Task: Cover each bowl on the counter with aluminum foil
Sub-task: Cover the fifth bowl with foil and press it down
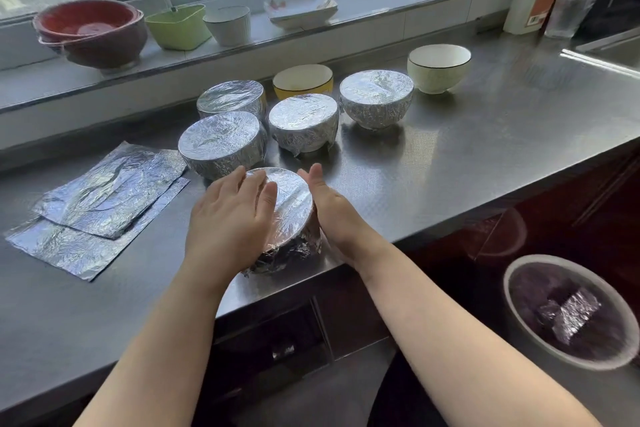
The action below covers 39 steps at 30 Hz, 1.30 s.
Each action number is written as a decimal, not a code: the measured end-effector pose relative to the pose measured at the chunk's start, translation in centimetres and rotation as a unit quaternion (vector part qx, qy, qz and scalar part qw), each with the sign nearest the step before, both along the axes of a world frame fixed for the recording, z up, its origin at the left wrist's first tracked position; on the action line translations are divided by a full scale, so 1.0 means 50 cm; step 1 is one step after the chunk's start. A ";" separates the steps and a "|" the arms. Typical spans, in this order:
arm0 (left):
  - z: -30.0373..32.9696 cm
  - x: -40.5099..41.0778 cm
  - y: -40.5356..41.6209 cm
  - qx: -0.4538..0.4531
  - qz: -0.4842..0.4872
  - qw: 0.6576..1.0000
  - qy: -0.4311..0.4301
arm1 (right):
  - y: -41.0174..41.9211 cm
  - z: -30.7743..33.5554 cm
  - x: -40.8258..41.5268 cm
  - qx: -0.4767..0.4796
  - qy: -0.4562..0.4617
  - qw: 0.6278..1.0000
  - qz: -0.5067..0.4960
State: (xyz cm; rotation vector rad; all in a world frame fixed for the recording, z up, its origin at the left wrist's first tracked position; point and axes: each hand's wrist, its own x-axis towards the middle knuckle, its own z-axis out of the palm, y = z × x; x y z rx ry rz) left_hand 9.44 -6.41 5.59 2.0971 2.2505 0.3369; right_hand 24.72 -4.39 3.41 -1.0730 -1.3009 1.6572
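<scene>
A foil-covered bowl (291,215) stands near the front edge of the steel counter (485,156). My left hand (230,215) lies flat on its top and left side. My right hand (329,208) presses flat against its right side, thumb up. Behind it stand several more foil-covered bowls (221,144) (303,121) (376,97) (230,97). A yellow bowl (303,80) and a white bowl (439,66) at the back are uncovered. Two loose foil sheets (100,204) lie overlapping at the left.
On the window sill stand red bowls (90,31), a green container (178,26), a white cup (230,24) and a square plate (301,9). A bin (564,308) holding foil scrap sits on the floor at right. A sink edge (606,48) is at far right.
</scene>
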 end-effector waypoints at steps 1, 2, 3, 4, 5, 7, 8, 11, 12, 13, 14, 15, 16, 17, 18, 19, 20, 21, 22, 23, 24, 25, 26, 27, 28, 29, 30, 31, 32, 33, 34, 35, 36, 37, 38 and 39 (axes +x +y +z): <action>0.002 0.007 -0.004 -0.006 0.016 1.000 0.005 | 0.010 -0.001 0.003 -0.004 -0.011 1.000 -0.002; 0.004 0.013 -0.009 -0.015 0.030 0.999 0.012 | 0.021 -0.005 0.006 0.007 -0.034 0.999 -0.012; 0.007 0.018 -0.012 -0.028 0.042 0.999 0.018 | 0.030 -0.009 0.008 0.023 -0.048 0.998 -0.033; 0.010 0.023 -0.014 -0.043 0.053 0.997 0.022 | 0.035 -0.012 0.009 0.046 -0.044 0.996 -0.065; 0.014 0.027 -0.014 -0.058 0.061 0.996 0.023 | 0.036 -0.017 0.010 0.062 -0.023 0.992 -0.103; 0.021 0.035 -0.014 -0.080 0.072 0.994 0.022 | 0.024 -0.031 0.008 0.085 0.016 0.980 -0.177; 0.024 0.038 -0.014 -0.085 0.075 0.993 0.022 | 0.012 -0.036 0.004 0.095 0.019 0.975 -0.199; 0.029 0.040 -0.016 -0.088 0.081 0.993 0.018 | -0.023 -0.060 -0.018 0.137 0.000 0.968 -0.209; 0.029 0.039 -0.017 -0.088 0.082 0.993 0.019 | -0.031 -0.065 -0.024 0.147 -0.008 0.967 -0.207; 0.031 0.037 -0.016 -0.086 0.081 0.993 0.022 | -0.037 -0.067 -0.029 0.156 -0.016 0.966 -0.205; 0.032 0.033 -0.014 -0.081 0.079 0.993 0.027 | -0.041 -0.067 -0.032 0.163 -0.023 0.965 -0.204; 0.033 0.028 -0.010 -0.068 0.071 0.994 0.037 | -0.042 -0.068 -0.035 0.170 -0.028 0.963 -0.206; 0.034 0.022 -0.004 -0.047 0.055 0.996 0.051 | -0.043 -0.066 -0.037 0.177 -0.029 0.961 -0.210; 0.033 0.013 0.003 -0.025 0.032 0.997 0.063 | -0.042 -0.066 -0.039 0.183 -0.028 0.959 -0.217; 0.029 0.004 0.011 -0.010 0.004 0.998 0.068 | -0.042 -0.064 -0.041 0.188 -0.026 0.957 -0.221; 0.024 -0.005 0.020 -0.004 -0.022 0.998 0.062 | -0.043 -0.063 -0.044 0.192 -0.026 0.956 -0.222; 0.017 -0.013 0.029 -0.004 -0.042 0.998 0.050 | -0.043 -0.063 -0.046 0.192 -0.027 0.956 -0.220; 0.008 -0.020 0.037 -0.004 -0.056 0.998 0.039 | -0.042 -0.063 -0.048 0.192 -0.028 0.956 -0.221; -0.003 -0.027 0.044 -0.008 -0.065 0.997 0.031 | -0.040 -0.065 -0.050 0.192 -0.027 0.956 -0.221; -0.012 -0.032 0.049 -0.011 -0.072 0.997 0.025 | -0.039 -0.066 -0.051 0.190 -0.024 0.956 -0.224; -0.017 -0.036 0.053 -0.011 -0.076 0.997 0.020 | -0.037 -0.067 -0.052 0.187 -0.019 0.956 -0.227; -0.019 -0.037 0.055 -0.010 -0.078 0.997 0.017 | -0.035 -0.067 -0.052 0.183 -0.012 0.956 -0.230; -0.018 -0.036 0.053 -0.008 -0.076 0.997 0.015 | -0.034 -0.066 -0.052 0.178 -0.006 0.956 -0.232; -0.017 -0.034 0.051 -0.007 -0.073 0.997 0.013 | -0.032 -0.065 -0.051 0.172 0.000 0.957 -0.233; -0.014 -0.032 0.049 -0.008 -0.070 0.997 0.011 | -0.030 -0.065 -0.050 0.166 0.005 0.958 -0.234; -0.011 -0.030 0.046 -0.009 -0.068 0.998 0.009 | -0.028 -0.065 -0.049 0.162 0.009 0.958 -0.236; -0.009 -0.028 0.044 -0.011 -0.067 0.998 0.008 | -0.028 -0.065 -0.048 0.161 0.010 0.958 -0.239; -0.008 -0.027 0.043 -0.012 -0.066 0.998 0.008 | -0.027 -0.065 -0.047 0.162 0.007 0.956 -0.244; -0.007 -0.027 0.043 -0.013 -0.064 0.998 0.006 | -0.027 -0.065 -0.046 0.164 0.003 0.955 -0.248; -0.006 -0.027 0.044 -0.013 -0.061 0.998 0.004 | -0.027 -0.065 -0.046 0.166 -0.003 0.953 -0.253; -0.006 -0.026 0.044 -0.013 -0.058 0.998 0.002 | -0.027 -0.063 -0.045 0.166 -0.008 0.952 -0.257; -0.007 -0.026 0.044 -0.012 -0.057 0.998 0.000 | -0.026 -0.063 -0.046 0.162 -0.012 0.952 -0.261; -0.007 -0.025 0.043 -0.010 -0.056 0.998 -0.002 | -0.026 -0.063 -0.046 0.156 -0.013 0.952 -0.265; -0.007 -0.025 0.043 -0.009 -0.055 0.998 -0.004 | -0.024 -0.064 -0.047 0.146 -0.011 0.952 -0.269; -0.008 -0.025 0.043 -0.009 -0.055 0.998 -0.005 | -0.023 -0.065 -0.047 0.135 -0.009 0.953 -0.272; -0.008 -0.025 0.043 -0.007 -0.056 0.998 -0.005 | -0.021 -0.068 -0.047 0.126 -0.010 0.953 -0.275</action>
